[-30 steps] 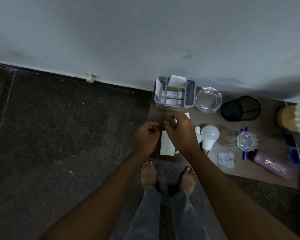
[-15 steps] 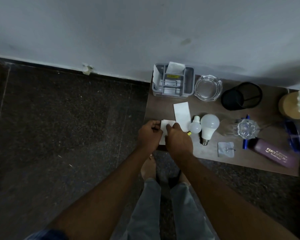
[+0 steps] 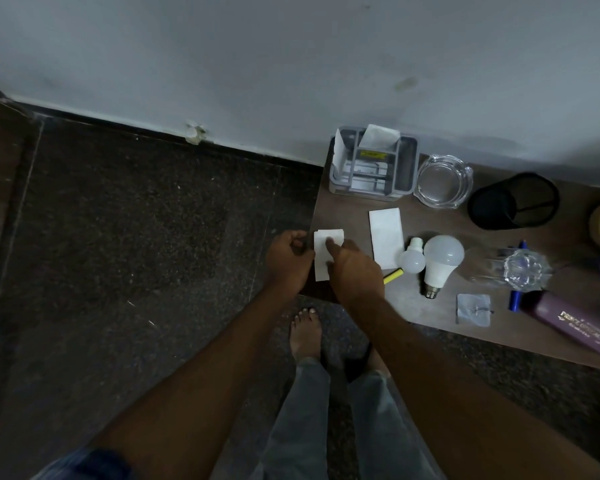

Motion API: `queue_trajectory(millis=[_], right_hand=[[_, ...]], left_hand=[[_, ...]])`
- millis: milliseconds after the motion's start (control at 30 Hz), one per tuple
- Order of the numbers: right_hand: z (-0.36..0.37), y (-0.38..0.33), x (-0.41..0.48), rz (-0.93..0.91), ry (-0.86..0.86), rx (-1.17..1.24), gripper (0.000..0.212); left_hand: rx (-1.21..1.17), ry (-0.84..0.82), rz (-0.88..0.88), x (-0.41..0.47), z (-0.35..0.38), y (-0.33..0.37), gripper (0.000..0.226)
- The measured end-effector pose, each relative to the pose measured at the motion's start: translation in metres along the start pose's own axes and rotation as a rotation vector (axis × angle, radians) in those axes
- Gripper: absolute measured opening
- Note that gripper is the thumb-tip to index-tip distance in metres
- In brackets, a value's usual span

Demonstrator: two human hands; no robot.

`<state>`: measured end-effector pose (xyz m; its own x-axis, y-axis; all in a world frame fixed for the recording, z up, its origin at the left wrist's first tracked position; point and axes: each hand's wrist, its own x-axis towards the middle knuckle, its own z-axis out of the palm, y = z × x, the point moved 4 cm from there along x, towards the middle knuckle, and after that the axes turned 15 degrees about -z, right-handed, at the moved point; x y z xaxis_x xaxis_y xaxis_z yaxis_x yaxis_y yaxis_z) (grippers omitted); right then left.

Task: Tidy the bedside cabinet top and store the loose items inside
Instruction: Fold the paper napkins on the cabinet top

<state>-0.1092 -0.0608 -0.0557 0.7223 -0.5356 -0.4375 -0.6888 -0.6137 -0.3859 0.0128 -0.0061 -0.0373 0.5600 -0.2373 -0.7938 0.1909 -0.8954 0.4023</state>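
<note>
Surface (image 3: 416,306): brown cabinet top set against the wall; carries everything listed below.
Tray (image 3: 407,168): grey, compartmented, at the back left corner; papers already stand in it.
Right hand (image 3: 355,271): forefinger straight, pressing down on the slip; the other fingers cannot be told.
Left hand (image 3: 288,258): fingers curled, pinching the slip's left edge at the rim of the surface.
Sheet (image 3: 387,237): white, flat, near the slip on its right but apart from it.
Bulb (image 3: 442,258): white, on its side, right of the sheet; a smaller bulb lies just beside it.
Slip (image 3: 322,258): small white paper at the front left corner, between the two hands. Its long axis runs from the person toward the wall. Both hands touch it. The tray lies straight beyond it, so a lift forward by the left hand looks the likely move.
</note>
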Motion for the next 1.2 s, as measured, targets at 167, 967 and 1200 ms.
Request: queue_trajectory(millis=[167, 967, 1200], right_hand=[[0.002, -0.008, 0.011, -0.048, 0.022, 0.085, 0.059], [-0.023, -0.002, 0.022, -0.027, 0.209, 0.453, 0.045], [-0.038, 0.008, 0.018, 0.056, 0.336, 0.692, 0.035]], left_hand=[[-0.028, -0.091, -0.153, 0.016, -0.005, -0.008, 0.037], [-0.139, -0.268, -0.187, 0.030, -0.011, 0.008, 0.038], [-0.118, -0.301, -0.045, 0.019, -0.004, 0.021, 0.029]])
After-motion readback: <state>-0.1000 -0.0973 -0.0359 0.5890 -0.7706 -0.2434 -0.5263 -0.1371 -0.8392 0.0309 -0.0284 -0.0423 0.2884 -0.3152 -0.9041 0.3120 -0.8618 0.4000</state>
